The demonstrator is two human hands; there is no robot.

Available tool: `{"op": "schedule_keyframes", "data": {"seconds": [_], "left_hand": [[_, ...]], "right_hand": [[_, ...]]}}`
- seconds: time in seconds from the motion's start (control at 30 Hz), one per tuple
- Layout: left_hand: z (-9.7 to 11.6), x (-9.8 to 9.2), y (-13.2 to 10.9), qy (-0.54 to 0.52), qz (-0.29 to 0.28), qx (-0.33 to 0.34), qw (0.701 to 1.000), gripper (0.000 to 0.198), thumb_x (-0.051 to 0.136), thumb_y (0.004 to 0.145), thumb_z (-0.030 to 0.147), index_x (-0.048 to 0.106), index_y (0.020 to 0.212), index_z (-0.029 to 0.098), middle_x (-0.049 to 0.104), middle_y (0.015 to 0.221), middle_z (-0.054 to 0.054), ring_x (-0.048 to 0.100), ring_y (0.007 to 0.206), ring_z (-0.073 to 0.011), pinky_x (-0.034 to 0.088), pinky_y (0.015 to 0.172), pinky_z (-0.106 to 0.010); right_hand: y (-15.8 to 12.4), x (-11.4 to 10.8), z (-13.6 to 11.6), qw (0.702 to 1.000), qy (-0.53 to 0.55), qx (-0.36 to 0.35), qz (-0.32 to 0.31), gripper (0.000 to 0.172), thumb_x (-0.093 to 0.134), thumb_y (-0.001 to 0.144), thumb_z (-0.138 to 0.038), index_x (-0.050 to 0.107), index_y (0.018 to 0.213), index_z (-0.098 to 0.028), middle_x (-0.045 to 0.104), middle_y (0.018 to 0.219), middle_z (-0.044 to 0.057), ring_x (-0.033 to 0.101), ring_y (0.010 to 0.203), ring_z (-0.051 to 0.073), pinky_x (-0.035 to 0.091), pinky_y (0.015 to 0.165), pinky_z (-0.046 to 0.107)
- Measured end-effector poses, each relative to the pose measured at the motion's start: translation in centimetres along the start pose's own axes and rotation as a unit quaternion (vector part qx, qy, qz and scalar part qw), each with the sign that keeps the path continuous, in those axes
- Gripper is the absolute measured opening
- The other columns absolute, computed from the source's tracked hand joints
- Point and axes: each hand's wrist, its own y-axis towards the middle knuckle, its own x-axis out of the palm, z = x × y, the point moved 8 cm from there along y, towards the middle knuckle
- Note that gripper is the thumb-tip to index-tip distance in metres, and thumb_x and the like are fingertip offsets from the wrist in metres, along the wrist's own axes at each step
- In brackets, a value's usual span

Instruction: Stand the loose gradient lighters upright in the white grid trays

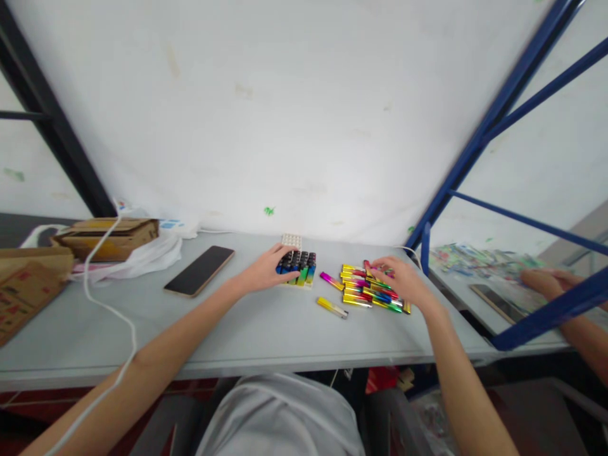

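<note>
My left hand (265,270) rests against the left side of a white tray (292,240) holding several upright lighters (299,266), fingers curled around them. My right hand (396,278) lies on a pile of colourful lighters (368,292) on the grey table (237,329), fingers bent down into the pile. A single yellow lighter (332,307) and a pink one (330,280) lie loose between tray and pile.
A black phone (199,270) lies left of the tray. Cardboard boxes (107,237) and a plastic bag (142,256) sit at the far left, with a white cable (102,297). A blue metal frame (475,145) stands right; another person's hand (546,282) is beyond it.
</note>
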Motion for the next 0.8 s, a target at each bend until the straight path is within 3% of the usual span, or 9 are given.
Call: {"op": "schedule_keyframes", "data": {"seconds": [0.1, 0.2, 0.33, 0.47, 0.6, 0.7, 0.8], "left_hand": [[0.1, -0.1, 0.1, 0.002, 0.002, -0.002, 1.0, 0.064, 0.068, 0.088, 0.063, 0.057, 0.138, 0.025, 0.061, 0.131, -0.01, 0.065, 0.12, -0.0307, 0.052, 0.108, -0.044], [0.0, -0.1, 0.1, 0.005, 0.001, -0.004, 1.0, 0.065, 0.067, 0.088, 0.065, 0.057, 0.138, 0.025, 0.061, 0.131, -0.01, 0.064, 0.121, -0.0312, 0.052, 0.109, -0.045], [-0.1, 0.0, 0.1, 0.005, -0.001, -0.001, 1.0, 0.064, 0.066, 0.089, 0.064, 0.056, 0.138, 0.024, 0.06, 0.133, -0.011, 0.062, 0.123, -0.0312, 0.05, 0.111, -0.045], [-0.2, 0.0, 0.1, 0.006, -0.003, -0.003, 1.0, 0.065, 0.066, 0.089, 0.064, 0.055, 0.139, 0.025, 0.059, 0.134, -0.011, 0.061, 0.125, -0.0314, 0.049, 0.112, -0.046], [-0.2, 0.1, 0.1, 0.003, -0.004, 0.0, 1.0, 0.063, 0.066, 0.09, 0.063, 0.055, 0.139, 0.025, 0.059, 0.134, -0.011, 0.061, 0.125, -0.0308, 0.049, 0.112, -0.045], [-0.1, 0.0, 0.1, 0.002, -0.001, -0.001, 1.0, 0.063, 0.067, 0.089, 0.062, 0.055, 0.139, 0.025, 0.06, 0.133, -0.011, 0.061, 0.124, -0.0309, 0.049, 0.112, -0.044], [0.0, 0.0, 0.0, 0.003, -0.004, 0.002, 1.0, 0.063, 0.067, 0.09, 0.062, 0.055, 0.139, 0.025, 0.06, 0.131, -0.011, 0.063, 0.122, -0.0307, 0.05, 0.11, -0.044]], "right_hand": [[-2.8, -0.4, 0.6, 0.999, -0.001, 0.003, -0.033, 0.029, 0.061, 0.098, -0.045, 0.076, 0.108, -0.022, 0.075, 0.108, 0.01, 0.069, 0.097, 0.026, 0.054, 0.09, 0.038], [-5.3, 0.7, 1.7, 0.998, 0.006, 0.008, -0.067, 0.028, 0.066, 0.094, -0.044, 0.077, 0.107, -0.022, 0.074, 0.106, 0.01, 0.069, 0.097, 0.026, 0.055, 0.088, 0.038], [-6.7, 2.1, 3.1, 0.998, 0.022, 0.02, -0.051, 0.025, 0.066, 0.093, -0.044, 0.076, 0.102, -0.022, 0.074, 0.1, 0.011, 0.068, 0.093, 0.028, 0.055, 0.085, 0.041], [-6.3, 2.1, 3.5, 0.999, 0.036, 0.025, -0.012, 0.028, 0.06, 0.095, -0.048, 0.074, 0.094, -0.023, 0.075, 0.097, 0.011, 0.068, 0.09, 0.029, 0.055, 0.084, 0.043], [-5.1, 1.0, 4.0, 0.99, 0.105, 0.081, 0.055, 0.038, 0.06, 0.095, -0.058, 0.072, 0.1, -0.022, 0.077, 0.094, 0.01, 0.07, 0.079, 0.028, 0.055, 0.072, 0.04], [-3.6, 0.8, 3.6, 0.967, 0.2, 0.123, 0.097, 0.047, 0.064, 0.091, -0.066, 0.071, 0.103, -0.021, 0.075, 0.084, 0.007, 0.066, 0.068, 0.024, 0.051, 0.061, 0.035], [-1.3, 1.0, 2.2, 0.928, 0.313, 0.137, 0.15, 0.049, 0.073, 0.083, -0.067, 0.07, 0.094, -0.02, 0.066, 0.069, 0.002, 0.057, 0.06, 0.019, 0.047, 0.057, 0.031]]}}
